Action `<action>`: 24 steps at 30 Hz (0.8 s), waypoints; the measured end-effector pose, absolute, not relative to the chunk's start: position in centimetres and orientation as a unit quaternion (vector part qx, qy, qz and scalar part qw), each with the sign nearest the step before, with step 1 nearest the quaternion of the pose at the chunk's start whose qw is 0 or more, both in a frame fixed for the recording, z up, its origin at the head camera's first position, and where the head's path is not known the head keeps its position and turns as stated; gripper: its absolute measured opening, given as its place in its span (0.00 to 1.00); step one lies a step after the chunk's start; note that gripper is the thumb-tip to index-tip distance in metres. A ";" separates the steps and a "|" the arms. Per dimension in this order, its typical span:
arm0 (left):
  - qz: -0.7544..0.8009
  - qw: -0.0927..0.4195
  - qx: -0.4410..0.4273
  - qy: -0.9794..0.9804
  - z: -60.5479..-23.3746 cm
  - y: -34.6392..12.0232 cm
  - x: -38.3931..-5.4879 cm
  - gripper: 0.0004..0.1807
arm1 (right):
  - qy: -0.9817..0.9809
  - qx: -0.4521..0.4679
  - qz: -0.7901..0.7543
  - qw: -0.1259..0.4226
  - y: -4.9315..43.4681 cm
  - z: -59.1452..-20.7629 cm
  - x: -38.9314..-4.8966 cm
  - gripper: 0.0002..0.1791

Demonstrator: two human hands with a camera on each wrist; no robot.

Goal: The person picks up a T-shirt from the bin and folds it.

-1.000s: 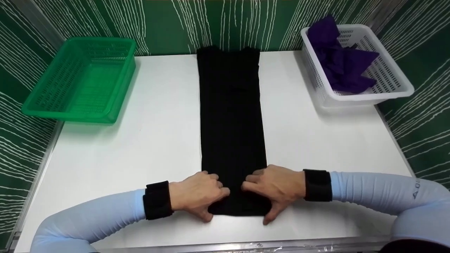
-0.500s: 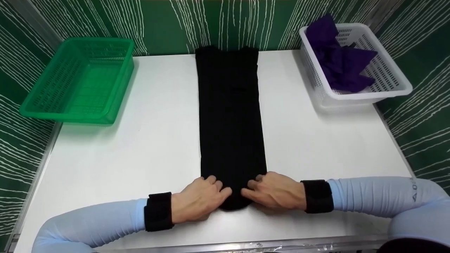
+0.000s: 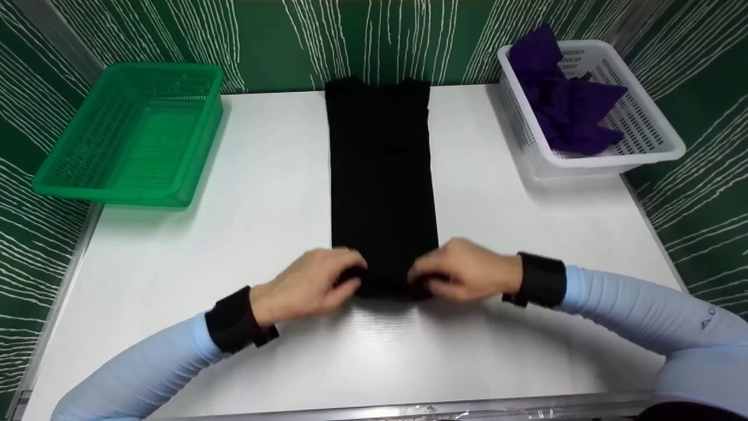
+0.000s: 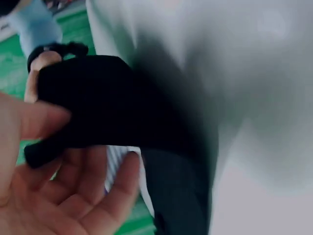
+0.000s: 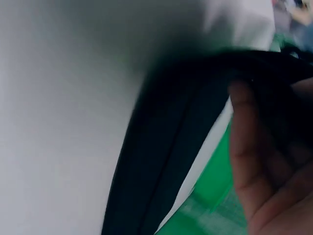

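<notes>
A black garment, folded into a long strip, lies lengthwise down the middle of the white table. Its near end is lifted and bent up off the tabletop. The left hand pinches that end at the left corner, between thumb and fingers. At the opposite corner the right hand grips it the same way. From the left wrist, the raised cloth spans between both hands, its edge caught by the left thumb. In the right wrist view the strip runs away below the curled fingers.
At the back left stands a green plastic basket with nothing visible inside. A white basket with crumpled purple cloth sits at the back right. Green walls with white streaks border the table, and a metal edge runs along the front.
Both hands have gone from resting flat over the garment's near end to gripping its edge, lifting it and carrying it forward, away from the body. The baskets stay put.
</notes>
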State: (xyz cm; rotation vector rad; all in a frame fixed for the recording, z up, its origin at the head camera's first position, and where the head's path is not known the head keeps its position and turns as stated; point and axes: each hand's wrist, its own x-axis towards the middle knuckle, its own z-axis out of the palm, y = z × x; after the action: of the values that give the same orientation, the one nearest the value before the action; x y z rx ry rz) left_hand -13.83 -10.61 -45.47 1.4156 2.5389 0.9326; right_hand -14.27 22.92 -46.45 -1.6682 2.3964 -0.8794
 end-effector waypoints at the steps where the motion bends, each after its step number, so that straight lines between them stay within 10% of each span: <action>1: 0.327 0.034 0.449 0.831 -45.3 -10.6 -14.6 0.11 | 0.789 -0.522 -0.320 0.050 23.1 -46.2 -15.1 0.15; 11: 0.352 -0.029 0.343 0.870 -44.7 -7.9 -25.6 0.16 | 0.849 -0.243 -0.461 0.089 23.8 -45.3 -24.5 0.14; 24: 0.258 0.005 0.230 0.938 -47.5 -6.4 -33.7 0.18 | 0.913 -0.159 -0.373 0.044 23.0 -48.3 -33.5 0.16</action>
State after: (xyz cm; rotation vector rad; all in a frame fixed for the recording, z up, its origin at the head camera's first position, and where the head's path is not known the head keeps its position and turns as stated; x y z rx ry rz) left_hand -33.66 -6.37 -47.52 0.7201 2.9385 0.8083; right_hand -33.48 22.98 -48.35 -0.4850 2.7922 -1.1393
